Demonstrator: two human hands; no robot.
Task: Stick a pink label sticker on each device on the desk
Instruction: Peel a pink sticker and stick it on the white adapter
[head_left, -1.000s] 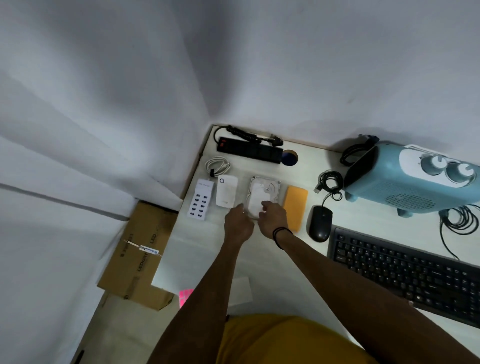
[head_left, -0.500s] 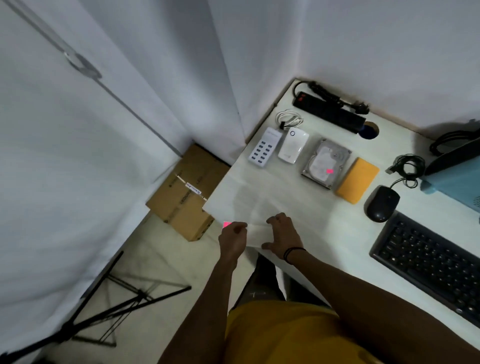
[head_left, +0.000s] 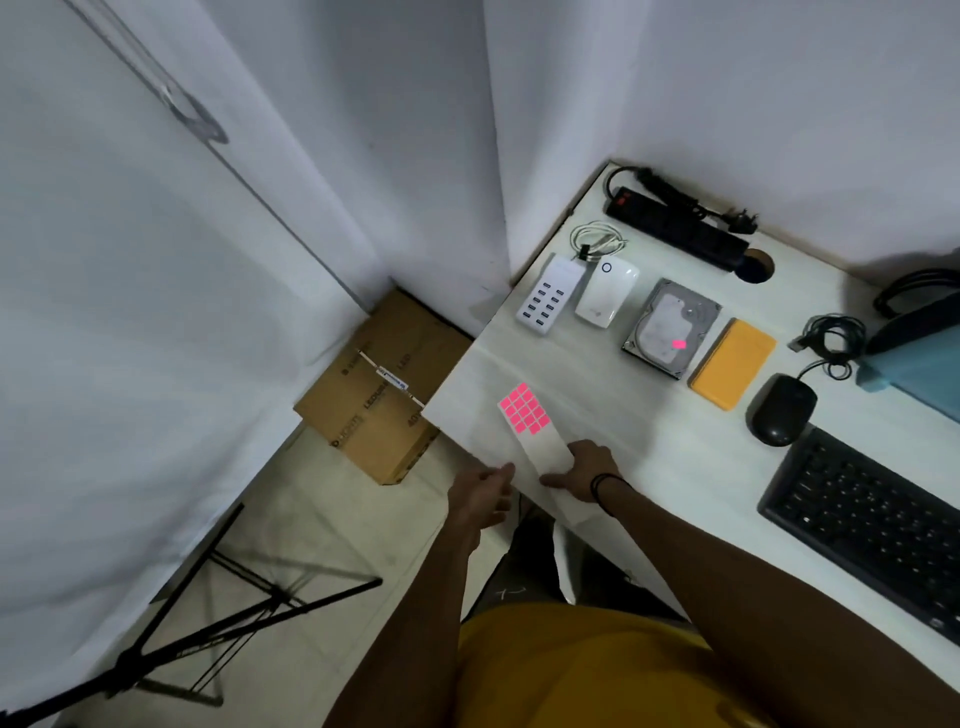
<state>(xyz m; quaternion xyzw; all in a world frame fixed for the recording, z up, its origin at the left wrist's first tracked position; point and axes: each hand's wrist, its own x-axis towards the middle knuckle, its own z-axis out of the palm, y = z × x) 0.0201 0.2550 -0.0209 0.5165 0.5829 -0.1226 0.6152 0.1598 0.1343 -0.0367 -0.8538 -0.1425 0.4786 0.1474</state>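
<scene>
A white sticker sheet (head_left: 543, 446) with several pink labels (head_left: 524, 414) at its far end lies near the desk's front left edge. My right hand (head_left: 583, 470) holds the sheet's near end, thumb along its edge. Beside the sheet's left edge, over the desk's rim, is my left hand (head_left: 482, 494) with its fingers relaxed. The hard drive (head_left: 670, 325) carries one pink label (head_left: 679, 344). No label shows on the white USB hub (head_left: 549, 294), the white box (head_left: 607, 292), the orange power bank (head_left: 732, 364) or the mouse (head_left: 781, 409).
A black power strip (head_left: 675, 226) and a coiled white cable (head_left: 595, 241) lie at the back. A keyboard (head_left: 862, 519) and a blue appliance (head_left: 919, 364) are at the right. A cardboard box (head_left: 382, 392) and a black stand (head_left: 208, 629) are on the floor at the left.
Both hands pulled back from the hard drive to the desk's front edge, leaving a pink label on the drive. The sticker sheet came up onto the desk. The view swung left.
</scene>
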